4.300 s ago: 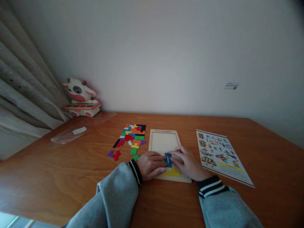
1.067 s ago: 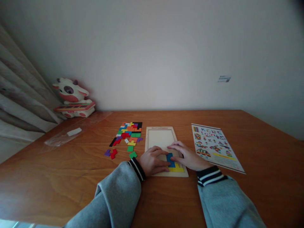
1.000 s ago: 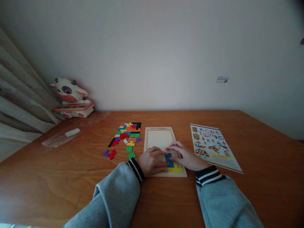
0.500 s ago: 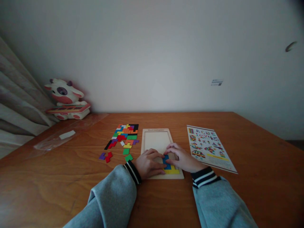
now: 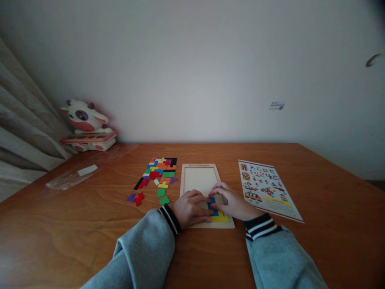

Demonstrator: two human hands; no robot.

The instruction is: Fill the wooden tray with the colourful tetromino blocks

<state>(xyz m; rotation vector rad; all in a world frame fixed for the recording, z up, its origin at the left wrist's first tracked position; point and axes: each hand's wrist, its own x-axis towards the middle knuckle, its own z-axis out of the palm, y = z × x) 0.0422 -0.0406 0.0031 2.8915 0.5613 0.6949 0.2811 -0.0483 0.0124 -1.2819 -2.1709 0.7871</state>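
A light wooden tray (image 5: 200, 165) lies on the table with its lower part under both hands. Inside its lower right corner are a blue piece (image 5: 214, 209) and a yellow piece (image 5: 221, 219), lying against each other. My left hand (image 5: 192, 208) comes from the left, fingertips on the left edge of the blue piece. From the right, my right hand (image 5: 231, 202) touches the blue piece with thumb and fingertips. Both hands pinch that piece between them. Part of the tray is hidden under my left hand.
Many coloured pieces (image 5: 159, 174) lie left of the tray, with a red one (image 5: 139, 199) and a purple one (image 5: 131, 198) apart. A printed sheet (image 5: 267, 186) is at the right. Clear plastic wrap (image 5: 64, 181) and a cow toy (image 5: 87, 126) are at the far left.
The whole view has shifted slightly, so everything appears a little further right. Both hands stay at the blue piece, with hardly any movement relative to the tray.
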